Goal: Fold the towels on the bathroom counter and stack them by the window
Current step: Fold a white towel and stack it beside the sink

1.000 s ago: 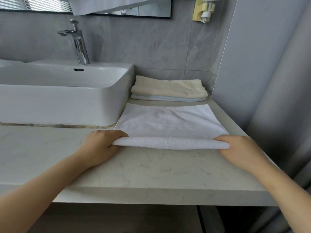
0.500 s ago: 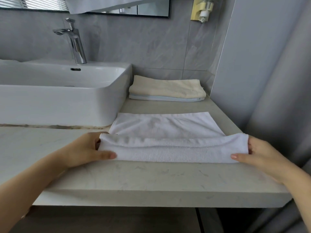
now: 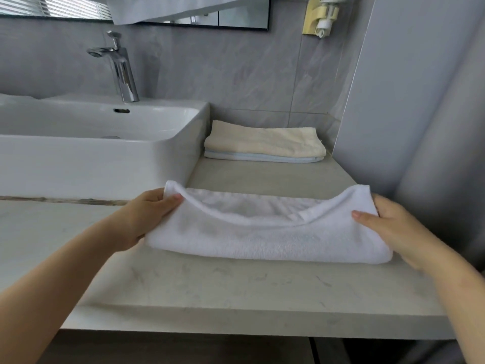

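While left hand (image 3: 147, 214) & right hand (image 3: 388, 227) pinch white towel (image 3: 262, 237) ends mid-frame, rec: keep corners level, edges flush.

Left hand (image 3: 149, 214) and right hand (image 3: 388, 227) partly behind white towel (image 3: 262, 237)

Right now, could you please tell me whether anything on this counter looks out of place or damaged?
Yes: the seam where the sink meets the counter shows a dark, ragged line, like grime or worn sealant. Nothing else stands out.

Both hands (image 3: 262, 227) grip the white towel (image 3: 267, 237) ends.
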### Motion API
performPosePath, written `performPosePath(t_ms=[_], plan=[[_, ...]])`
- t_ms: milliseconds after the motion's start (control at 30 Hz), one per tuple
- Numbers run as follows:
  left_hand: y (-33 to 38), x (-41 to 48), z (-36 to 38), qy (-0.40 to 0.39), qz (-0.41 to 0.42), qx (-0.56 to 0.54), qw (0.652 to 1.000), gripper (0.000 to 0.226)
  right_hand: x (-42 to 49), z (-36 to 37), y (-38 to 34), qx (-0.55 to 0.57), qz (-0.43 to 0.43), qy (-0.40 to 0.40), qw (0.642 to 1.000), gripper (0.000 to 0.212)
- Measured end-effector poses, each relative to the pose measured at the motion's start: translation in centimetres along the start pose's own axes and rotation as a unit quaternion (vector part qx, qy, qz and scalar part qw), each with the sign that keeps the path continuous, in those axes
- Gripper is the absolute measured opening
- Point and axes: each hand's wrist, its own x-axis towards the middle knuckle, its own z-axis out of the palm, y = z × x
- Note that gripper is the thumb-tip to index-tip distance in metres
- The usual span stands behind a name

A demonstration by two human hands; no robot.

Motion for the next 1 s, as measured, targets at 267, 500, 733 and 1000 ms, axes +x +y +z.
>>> performPosePath(t_ms=[267, 500, 733, 1000], plan=[[0.9, 4.3, 1.7, 0.139, 0.039, 0.179, 0.973, 0.023, 3.1, 0.2, -0.2, 0.006, 0.086, 0.057, 0.995, 0.009], [1.5, 6.0, 2.9, 0.132, 0.011, 0.349, 0.928, 0.03, 4.9, 0.7, 0.7, -0.065, 0.06, 0.077, 0.993, 0.038], [1.3, 7.5, 3.4, 0.127, -0.02, 0.402, 0.906, 0.033, 6.5, 0.6, 1.5, -0.11, 0.048, 0.117, 0.986, 0.027], [2.2, 7.3, 4.6, 0.1, -0.05, 0.536, 0.837, 0.034, 7.6, 1.1, 2.0, -0.174, 0.042, 0.12, 0.977, 0.033]])
